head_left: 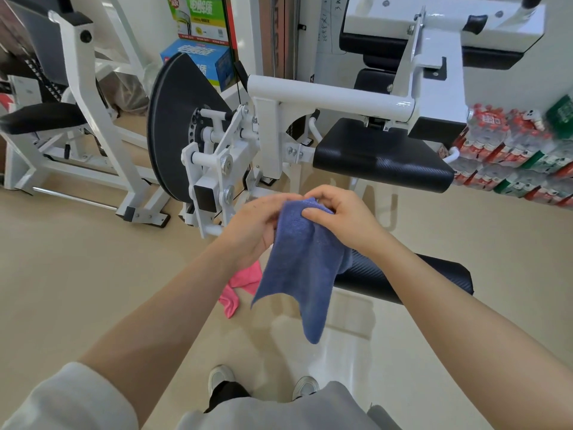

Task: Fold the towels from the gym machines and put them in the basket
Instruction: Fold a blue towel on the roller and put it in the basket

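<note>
- Both bare forearms are stretched forward, hands met at chest height.
- Left hand (pixel 257 226) and right hand (pixel 338 212) are curled, pinching cloth.

Gym machine (pixel 310 125) close ahead

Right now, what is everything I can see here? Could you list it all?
blue towel: one, blue, hanging from both hands in front of the machine
pink towel: one, pink, on the floor behind the blue towel
gym machine: one, white frame, centre
black seat pad: one, black, on that machine
black roller pad: one, black, low right
second machine: one, white with black pads, left
boxes: two, green and blue, stacked at the back
bottled water packs: several, red and green labels, right
shoes: two, light, bottom
left hand: pinching the towel's top edge
right hand: pinching the towel's top edge
</note>
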A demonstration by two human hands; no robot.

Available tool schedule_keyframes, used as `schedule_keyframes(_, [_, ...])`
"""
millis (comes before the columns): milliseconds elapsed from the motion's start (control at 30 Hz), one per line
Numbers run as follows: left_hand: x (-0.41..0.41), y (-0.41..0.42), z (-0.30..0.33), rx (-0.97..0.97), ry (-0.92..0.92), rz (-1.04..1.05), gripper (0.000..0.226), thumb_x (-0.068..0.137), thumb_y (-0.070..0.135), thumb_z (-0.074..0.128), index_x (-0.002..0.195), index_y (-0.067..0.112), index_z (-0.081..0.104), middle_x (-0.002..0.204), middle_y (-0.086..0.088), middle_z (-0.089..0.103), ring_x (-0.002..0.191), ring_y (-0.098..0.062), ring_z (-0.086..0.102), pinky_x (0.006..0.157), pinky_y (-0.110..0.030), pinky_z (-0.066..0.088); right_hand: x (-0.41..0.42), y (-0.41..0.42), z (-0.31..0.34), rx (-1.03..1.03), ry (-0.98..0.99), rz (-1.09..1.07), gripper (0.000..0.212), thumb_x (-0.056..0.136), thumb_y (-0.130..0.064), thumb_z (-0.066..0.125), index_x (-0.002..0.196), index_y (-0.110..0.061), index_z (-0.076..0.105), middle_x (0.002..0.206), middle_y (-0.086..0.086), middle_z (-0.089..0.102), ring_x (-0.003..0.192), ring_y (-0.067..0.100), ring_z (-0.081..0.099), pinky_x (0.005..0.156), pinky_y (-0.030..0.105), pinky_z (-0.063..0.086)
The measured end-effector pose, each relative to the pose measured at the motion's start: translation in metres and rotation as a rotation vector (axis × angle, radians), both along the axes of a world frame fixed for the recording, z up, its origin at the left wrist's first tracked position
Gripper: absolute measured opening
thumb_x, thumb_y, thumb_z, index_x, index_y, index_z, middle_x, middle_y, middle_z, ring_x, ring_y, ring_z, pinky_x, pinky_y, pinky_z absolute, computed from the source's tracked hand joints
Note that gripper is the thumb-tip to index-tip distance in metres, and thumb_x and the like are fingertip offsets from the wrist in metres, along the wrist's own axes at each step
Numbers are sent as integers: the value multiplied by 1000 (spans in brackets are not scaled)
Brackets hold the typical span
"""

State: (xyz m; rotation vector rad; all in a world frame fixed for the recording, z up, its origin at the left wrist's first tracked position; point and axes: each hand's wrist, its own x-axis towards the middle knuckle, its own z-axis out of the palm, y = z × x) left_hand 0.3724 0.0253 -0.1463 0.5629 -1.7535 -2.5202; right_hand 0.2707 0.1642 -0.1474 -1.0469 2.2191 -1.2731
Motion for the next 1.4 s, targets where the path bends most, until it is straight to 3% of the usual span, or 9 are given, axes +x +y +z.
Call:
schedule_keyframes(133, [0,7,-14,78,4,53,19,93,2,48,105,4,62,97,-9,70,90,-18,66,83,-25,55,6,0,0,19,72,32,25,91,-18,55,110,-29,42,58,-6,48,53,-1,47,56,9,39])
schedule_keyframes(267, [-6,9,-16,172,-36,102,16,93,7,50,89,5,65,83,-7,71,80,-17,66,77,-25,56,9,4,1,38,142,74,6,94,-19,49,96,-24,47,72,0,57,68,6,54,65,21,44])
schedule_keyframes(400, [-8,11,-16,134,-65,121,16,93,12,52,92,6,66,86,-10,69,81,-20,64,78,-28,55,8,7,-2,104,154,118,7,93,-21,50,92,-23,57,84,4,65,81,19,60,75,38,49])
schedule_keyframes(633, [-8,21,-14,-118,-73,103,18,93,14,53,85,14,69,78,-2,70,76,-15,65,76,-24,53,6,11,-1,-18,35,-62,11,84,-27,65,76,-21,65,72,-9,64,72,5,58,71,28,50])
schedule_keyframes(867, [-18,33,-15,-75,-61,101,25,97,17,44,102,11,68,103,-10,71,99,-20,67,91,-33,51,2,13,-2,-42,40,-190,22,84,-30,65,77,-10,60,67,-6,57,65,4,53,63,20,47])
schedule_keyframes(1033, [-25,43,-12,18,-26,103,33,98,28,41,108,8,65,110,-12,69,106,-20,65,94,-31,50,4,12,-2,-62,8,-329,27,84,-32,65,67,-17,50,62,-5,55,61,3,53,56,13,44])
schedule_keyframes(1133, [-25,43,-11,-78,49,94,21,95,15,48,100,11,69,103,-10,71,101,-21,66,89,-29,52,3,16,2,-38,18,-301,29,89,-35,58,71,-15,49,62,-5,50,58,2,49,54,10,41])
schedule_keyframes(1300, [-32,32,-3,-207,81,180,23,97,17,45,91,17,67,82,4,71,76,-9,64,67,-21,50,-10,41,-4,142,-344,-123,43,99,-46,27,86,-22,61,87,-1,64,85,11,58,79,26,44])
schedule_keyframes(1400, [-36,19,-1,-158,83,254,23,98,18,42,97,11,64,95,-8,68,88,-18,64,79,-29,52,-18,60,-24,349,-265,54,46,96,-48,34,75,-17,60,75,-1,60,73,16,54,74,33,44])
